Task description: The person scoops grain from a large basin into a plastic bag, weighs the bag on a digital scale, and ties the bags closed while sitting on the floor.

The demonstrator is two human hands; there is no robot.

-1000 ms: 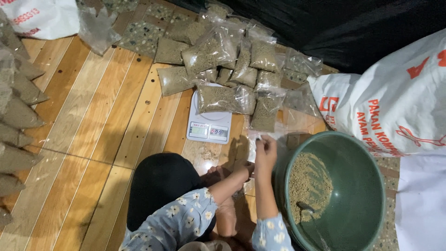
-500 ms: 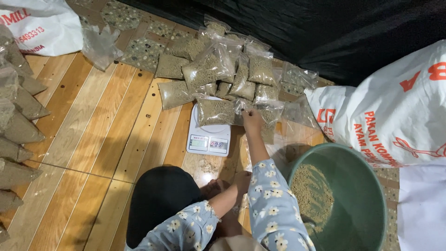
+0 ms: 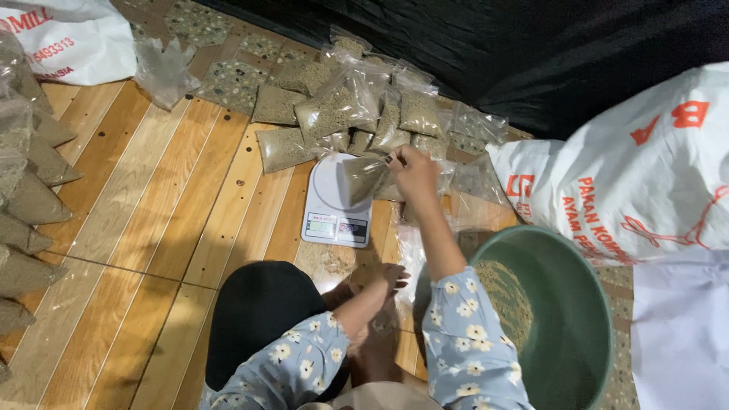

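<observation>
Right hand (image 3: 416, 173) fingers pinch clear crinkled grain bag (image 3: 364, 176) over flat white scale (image 3: 334, 205) — left hand (image 3: 389, 276) fingers loosely spread, empty.

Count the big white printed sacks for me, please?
2: one large white woven plastic sack with red print at right, beside the round green plastic basin; another white printed sack at top left. More may lie outside the view.

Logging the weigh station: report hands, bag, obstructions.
Right hand grips bag over scale. Left hand empty, low by floor. Filled bags piled behind scale.
</observation>
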